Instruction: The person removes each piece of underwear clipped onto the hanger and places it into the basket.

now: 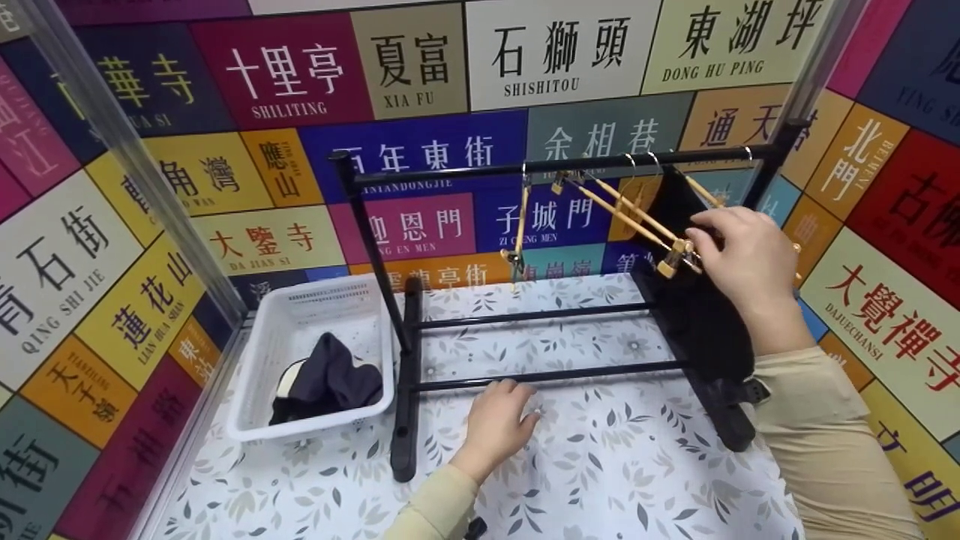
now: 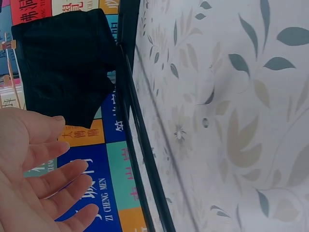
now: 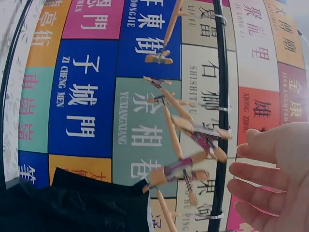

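Black boxer briefs (image 1: 701, 319) hang from a clip hanger at the right end of a black garment rack (image 1: 465, 171); in the left wrist view the briefs (image 2: 63, 63) show their full outline. My right hand (image 1: 742, 251) is beside the wooden clips (image 1: 675, 259) of the hangers next to the briefs. In the right wrist view, that hand (image 3: 277, 181) has extended, loosely bent fingers with nothing between them. My left hand (image 1: 499, 424) is over the table near the front lower bar, its fingers spread and holding nothing in the left wrist view.
A white plastic basket (image 1: 247, 375) at the rack's left contains dark cloth (image 1: 334, 379) with a pale patch. Another clip hanger (image 1: 520, 217) hangs midway along the top rail. The rack stands on a leaf-patterned tabletop (image 1: 600, 457), with sign-covered panels behind and at both sides.
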Available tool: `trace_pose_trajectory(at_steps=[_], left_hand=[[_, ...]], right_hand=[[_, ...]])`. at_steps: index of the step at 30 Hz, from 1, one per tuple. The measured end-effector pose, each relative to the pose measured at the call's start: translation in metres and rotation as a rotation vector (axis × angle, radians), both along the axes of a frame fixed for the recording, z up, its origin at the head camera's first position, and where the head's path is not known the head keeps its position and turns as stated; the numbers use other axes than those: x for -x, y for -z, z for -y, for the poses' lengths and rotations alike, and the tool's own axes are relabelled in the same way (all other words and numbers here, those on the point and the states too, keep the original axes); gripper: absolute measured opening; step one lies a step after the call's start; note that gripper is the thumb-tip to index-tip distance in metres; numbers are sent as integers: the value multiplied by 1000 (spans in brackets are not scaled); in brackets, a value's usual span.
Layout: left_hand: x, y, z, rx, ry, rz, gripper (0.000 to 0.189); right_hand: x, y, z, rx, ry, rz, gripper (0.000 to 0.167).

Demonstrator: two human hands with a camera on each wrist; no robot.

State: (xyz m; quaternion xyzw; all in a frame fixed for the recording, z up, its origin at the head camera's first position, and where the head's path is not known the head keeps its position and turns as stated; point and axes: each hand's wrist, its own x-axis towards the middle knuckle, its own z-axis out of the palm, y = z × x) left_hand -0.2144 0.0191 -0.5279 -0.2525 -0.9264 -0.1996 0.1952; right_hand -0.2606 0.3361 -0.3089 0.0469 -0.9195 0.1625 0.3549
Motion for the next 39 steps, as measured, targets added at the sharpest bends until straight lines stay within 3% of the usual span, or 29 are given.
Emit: trace_pose_trajectory(at_steps=[12, 18, 27, 39], left_hand=[[1, -14, -7, 19, 8, -20, 34], [-1, -15, -10, 37, 10, -17, 35], [-6, -17, -15, 37, 14, -12, 35], [-10, -12, -20, 34, 22, -1, 39]], right_hand=[[-7, 4, -31, -11, 99, 14, 30], [-8, 11, -44, -11, 142, 51, 33], [-5, 18, -62, -2, 205, 204, 43], [0, 19, -76, 3, 237, 183, 40]])
